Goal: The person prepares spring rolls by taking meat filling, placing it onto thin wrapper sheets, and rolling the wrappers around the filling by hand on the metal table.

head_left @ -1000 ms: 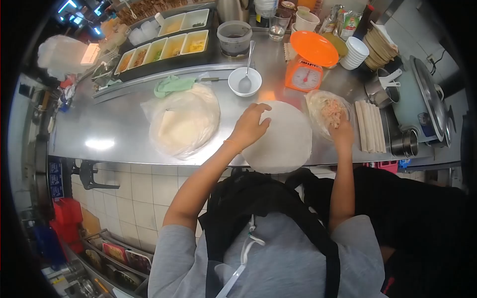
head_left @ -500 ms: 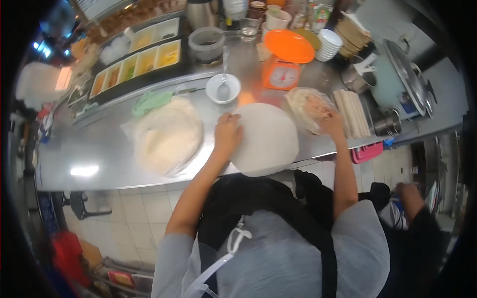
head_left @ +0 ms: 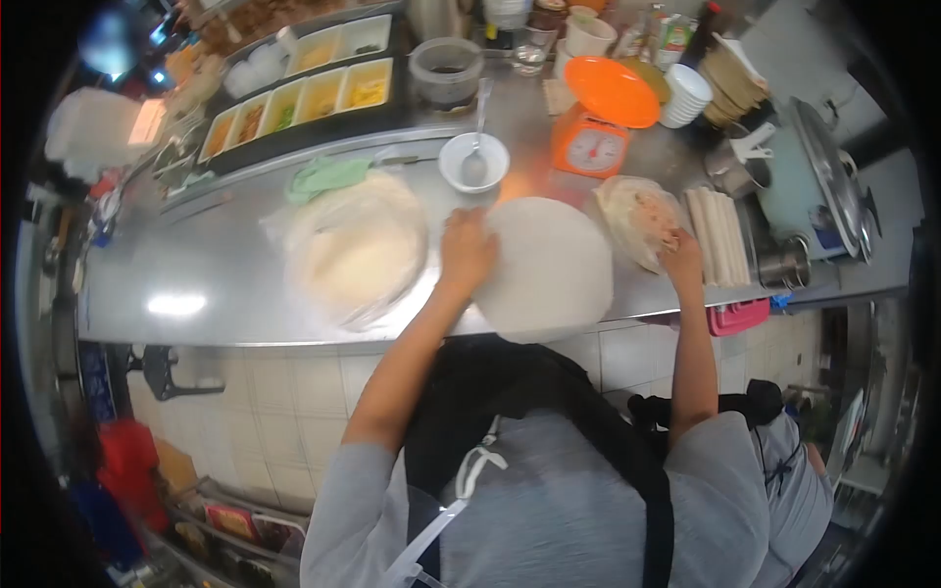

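Rolls (head_left: 718,238) look done; the wrapper (head_left: 544,269) lies flat on the desk (head_left: 221,255), unfilled and unrolled — left hand (head_left: 468,253) loosely open at its edge, right hand (head_left: 683,259) at the filling (head_left: 655,211) — pinching, I can't tell.

Left hand (head_left: 469,250) was motion-blurred, individual fingers unclear. Right hand (head_left: 680,255): fingertips too blurred at the filling (head_left: 655,214) to confirm a grip. Scale dial (head_left: 594,150) markings were too small to read. Metal flask (head_left: 436,20) at far side was cut off by the top edge. Dark contents of the round tub (head_left: 446,73) were unidentifiable. 1 other person (head_left: 799,495), near right, was partly hidden behind the wearer's sleeve (head_left: 720,480).
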Tool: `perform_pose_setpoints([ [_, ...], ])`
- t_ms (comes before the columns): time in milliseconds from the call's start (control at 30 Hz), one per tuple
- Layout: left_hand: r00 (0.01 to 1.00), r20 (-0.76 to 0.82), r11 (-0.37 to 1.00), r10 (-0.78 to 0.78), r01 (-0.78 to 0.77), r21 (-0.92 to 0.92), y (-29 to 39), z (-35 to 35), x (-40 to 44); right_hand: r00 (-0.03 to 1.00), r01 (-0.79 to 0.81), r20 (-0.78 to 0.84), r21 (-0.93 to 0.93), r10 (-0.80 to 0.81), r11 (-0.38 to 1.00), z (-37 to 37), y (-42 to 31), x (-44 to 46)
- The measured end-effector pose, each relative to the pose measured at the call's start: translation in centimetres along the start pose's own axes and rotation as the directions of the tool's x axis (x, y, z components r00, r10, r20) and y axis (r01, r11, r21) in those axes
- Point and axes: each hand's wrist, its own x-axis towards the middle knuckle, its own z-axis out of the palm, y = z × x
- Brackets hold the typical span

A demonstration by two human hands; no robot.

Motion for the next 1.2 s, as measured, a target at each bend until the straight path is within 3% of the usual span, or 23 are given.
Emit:
perform_pose_setpoints([
  [67,0.987,0.079,0.986,-0.141,0.133,0.097,-0.2,-0.5,-0.7,0.998,0.051,-0.047,0.015,-0.051,0.999,-1.5,2.1,1.0],
  [167,0.973,0.157,0.979,-0.172,0.150,0.141,0.6,-1.2,-1.3,0.995,-0.097,0.015,0.127,0.096,0.987,-3.0,2.2,2.0],
  [233,0.969,0.179,0.973,-0.170,0.136,0.189,0.7,-1.1,-1.0,0.983,-0.180,0.107,0.465,0.146,0.867,-4.0,1.5,2.5],
  [300,0.922,0.312,0.973,-0.229,0.218,0.070,0.7,-1.0,-0.7,0.988,-0.156,0.078,0.504,0.135,0.850,-4.2,0.9,2.4],
  [367,0.945,0.240,0.973,-0.222,0.231,-0.008,1.1,-1.0,-0.7,0.991,-0.132,0.054,0.544,0.122,0.829,-3.8,0.7,2.4],
  [433,0.959,0.175,0.968,-0.223,0.239,-0.080,1.4,-1.5,-1.0,0.990,-0.092,-0.006,0.731,0.140,0.676,-2.6,1.1,2.4],
  [467,0.966,0.135,0.968,-0.221,0.234,-0.089,1.5,-1.9,-1.0,0.989,-0.095,-0.005,0.734,0.146,0.672,-2.0,1.2,2.4],
  [533,0.975,0.099,0.973,-0.200,0.209,-0.093,1.6,-1.9,-0.9,0.992,-0.099,0.046,0.855,0.115,0.509,-0.7,1.5,2.7],
  [567,0.992,0.046,0.992,-0.118,0.120,-0.030,1.4,-1.3,-1.3,0.991,-0.095,0.035,0.857,0.126,0.507,0.1,1.8,2.9],
  [600,0.999,-0.002,0.999,-0.034,0.034,0.035,1.7,-1.1,-1.4,0.995,-0.048,-0.021,0.760,0.098,0.649,0.6,1.5,3.1],
  [633,1.000,0.006,0.999,-0.026,0.025,0.034,1.9,-0.8,-1.5,0.996,-0.008,-0.065,0.638,0.064,0.770,1.0,1.3,3.1],
  [733,0.997,0.077,1.000,-0.006,0.005,0.013,2.4,-0.3,-2.5,0.997,-0.058,-0.016,0.474,0.075,0.878,-1.0,-1.4,2.0],
  [867,0.999,0.034,1.000,-0.005,0.006,-0.024,2.7,-0.4,-2.7,0.997,-0.060,-0.015,0.488,0.077,0.871,-0.3,-0.7,2.5],
  [967,0.999,0.026,0.997,-0.042,0.044,-0.059,2.0,-1.0,-2.9,0.989,-0.148,0.075,0.443,0.128,0.884,-0.4,-0.6,2.9],
  [1067,0.997,0.005,0.995,-0.071,0.072,-0.073,1.5,-2.2,-3.0,0.997,-0.069,0.054,0.339,0.054,0.938,-1.6,-1.1,3.7],
  [1167,0.995,-0.005,0.992,-0.097,0.096,-0.080,1.2,-3.8,-3.7,0.983,-0.084,0.181,0.458,0.000,0.885,-2.3,-1.7,3.5],
  [1200,0.993,0.005,0.989,-0.116,0.116,-0.094,1.0,-4.2,-4.1,0.992,0.050,0.093,0.363,-0.090,0.930,-2.8,-3.2,3.0],
])
